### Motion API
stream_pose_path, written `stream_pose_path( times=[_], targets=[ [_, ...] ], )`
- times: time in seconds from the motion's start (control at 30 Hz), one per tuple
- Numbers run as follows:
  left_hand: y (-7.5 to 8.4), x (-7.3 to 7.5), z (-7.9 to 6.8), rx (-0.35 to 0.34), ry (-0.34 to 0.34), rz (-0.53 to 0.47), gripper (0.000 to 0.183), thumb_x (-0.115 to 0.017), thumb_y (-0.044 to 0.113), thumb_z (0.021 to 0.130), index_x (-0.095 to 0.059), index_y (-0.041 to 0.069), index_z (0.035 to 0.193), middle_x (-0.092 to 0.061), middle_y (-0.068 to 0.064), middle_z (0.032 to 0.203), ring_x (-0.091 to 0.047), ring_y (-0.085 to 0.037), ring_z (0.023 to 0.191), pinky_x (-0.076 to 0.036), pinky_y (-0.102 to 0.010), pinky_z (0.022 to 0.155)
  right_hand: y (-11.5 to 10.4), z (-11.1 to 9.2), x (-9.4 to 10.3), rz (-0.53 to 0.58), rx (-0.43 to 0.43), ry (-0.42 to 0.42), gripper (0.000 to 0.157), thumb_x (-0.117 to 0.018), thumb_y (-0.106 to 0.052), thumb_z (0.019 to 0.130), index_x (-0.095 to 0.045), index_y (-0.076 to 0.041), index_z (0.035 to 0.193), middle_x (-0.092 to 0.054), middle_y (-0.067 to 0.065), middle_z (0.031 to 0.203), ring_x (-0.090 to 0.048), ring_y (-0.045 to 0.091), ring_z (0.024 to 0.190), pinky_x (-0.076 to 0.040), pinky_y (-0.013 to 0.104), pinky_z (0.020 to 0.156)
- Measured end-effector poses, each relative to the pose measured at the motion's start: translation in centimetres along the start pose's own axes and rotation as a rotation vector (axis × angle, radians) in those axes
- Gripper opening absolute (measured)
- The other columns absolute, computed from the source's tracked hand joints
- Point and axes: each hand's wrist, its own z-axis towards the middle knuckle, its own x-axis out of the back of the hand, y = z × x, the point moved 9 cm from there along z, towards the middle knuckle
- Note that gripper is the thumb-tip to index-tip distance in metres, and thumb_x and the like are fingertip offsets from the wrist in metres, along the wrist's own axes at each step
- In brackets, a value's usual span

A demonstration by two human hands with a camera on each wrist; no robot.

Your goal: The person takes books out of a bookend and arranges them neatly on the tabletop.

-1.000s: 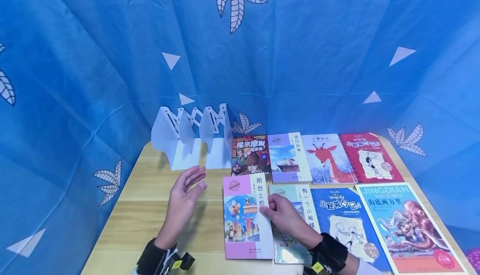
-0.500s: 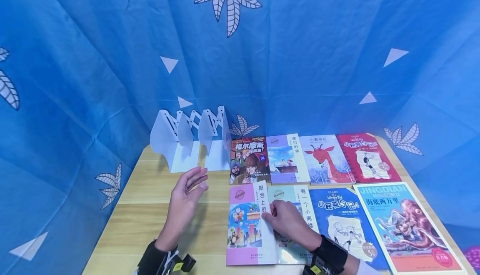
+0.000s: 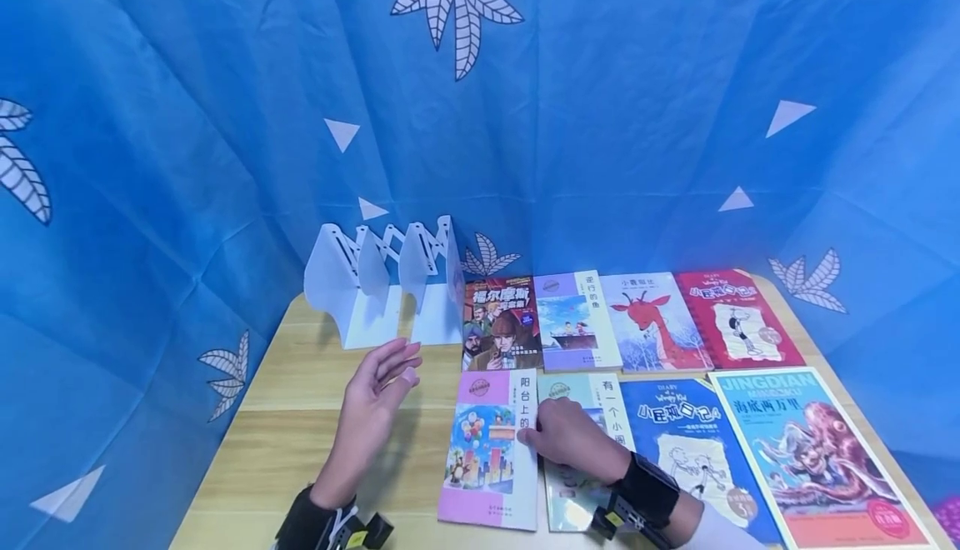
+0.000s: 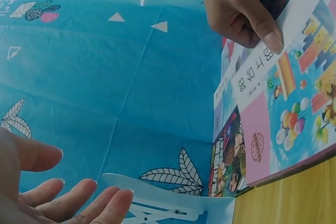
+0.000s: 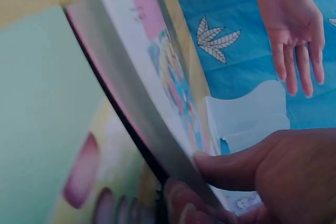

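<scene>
With the thumb on its cover and curled fingers at its page edge, my right hand [image 3: 576, 442] pinches the right side of a pink-and-white storybook [image 3: 487, 450]. Balloons and buildings are drawn on that cover. Whether the book lies fully flat on the table I cannot tell. Just to its right lies a green storybook [image 3: 558, 492], partly hidden under the right hand and wrist. My left hand [image 3: 375, 400] hovers left of the pink book, fingers loosely extended and holding nothing. In the left wrist view, the left hand's fingers [image 4: 79, 203] are apart from everything.
A white expandable bookend rack [image 3: 382, 292] stands at the table's back left. Along the back lie a detective book [image 3: 501, 325], a purple-edged book [image 3: 576, 321], a deer book [image 3: 656, 325] and a red book [image 3: 738, 321]. A blue book [image 3: 697, 450] and an octopus book [image 3: 817, 450] lie front right.
The right hand has brought the pink book lower and toward the front of the table, after a small shift rightward and back. The left hand stays nearly still.
</scene>
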Motion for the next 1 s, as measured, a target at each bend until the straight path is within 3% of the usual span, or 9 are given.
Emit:
stream_pose_path(
  times=[0.2,0.5,0.77,1.0],
  targets=[
    [0.0,0.0,-0.2,0.002,-0.002,-0.017,0.046,-0.061,0.008,0.104,-0.047,0.006,0.148,-0.062,-0.015,0.146,-0.064,-0.031,0.130,-0.060,-0.019,0.098,0.0,-0.2,-0.2,-0.004,0.009,-0.069,0.041,-0.075,-0.028,0.095,-0.056,-0.018,0.059,-0.032,-0.007,0.049,-0.037,0.013,0.044,-0.030,0.024,0.051],
    [-0.2,0.1,-0.2,0.002,-0.014,-0.001,0.047,-0.061,0.009,0.104,-0.047,0.005,0.148,-0.062,-0.016,0.146,-0.065,-0.027,0.129,-0.060,-0.019,0.098,0.8,-0.4,0.4,-0.044,0.011,-0.035,0.041,-0.079,-0.035,0.090,-0.059,-0.019,0.059,-0.023,-0.009,0.052,-0.024,0.012,0.048,-0.017,0.024,0.051],
    [-0.2,-0.3,-0.1,0.005,-0.034,-0.003,0.048,-0.062,0.012,0.103,-0.047,0.005,0.148,-0.062,-0.016,0.146,-0.064,-0.032,0.130,-0.059,-0.018,0.098,1.1,-0.7,0.6,-0.011,0.033,-0.038,0.051,-0.077,-0.032,0.092,-0.042,-0.025,0.056,-0.026,-0.009,0.050,-0.024,0.011,0.046,-0.015,0.024,0.053],
    [-0.4,-0.3,0.0,0.003,-0.030,0.025,0.046,-0.062,0.011,0.103,-0.049,0.006,0.147,-0.063,-0.016,0.145,-0.064,-0.034,0.131,-0.058,-0.016,0.098,1.4,-0.6,0.4,-0.001,0.037,-0.023,0.056,-0.078,-0.033,0.092,-0.038,-0.025,0.053,-0.025,-0.009,0.049,-0.023,0.011,0.046,-0.014,0.025,0.052]
  ],
)
